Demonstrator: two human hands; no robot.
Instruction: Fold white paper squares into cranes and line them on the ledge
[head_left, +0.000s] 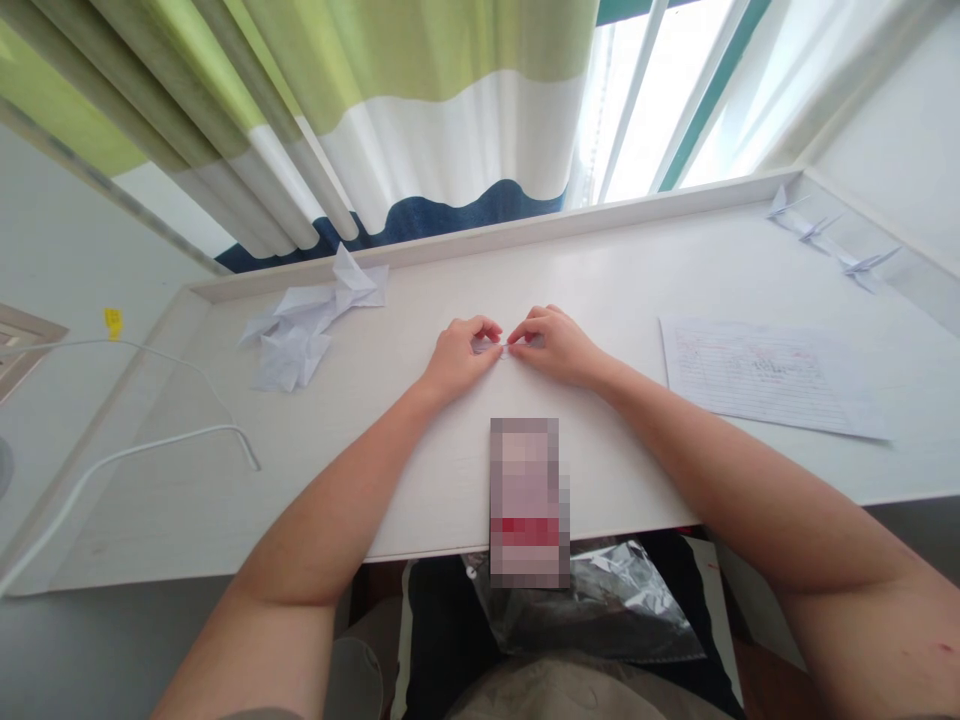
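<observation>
Between the desk's (615,260) front and back edges, the left hand (463,358) and right hand (556,345) pinch a small paper (484,346), seemingly mid-crease, the next move likely calling for even fingertip pressure.

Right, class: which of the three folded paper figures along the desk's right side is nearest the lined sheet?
The front figure, at the near end of the row; the middle figure and the rear figure lie farther from the lined sheet.
</observation>
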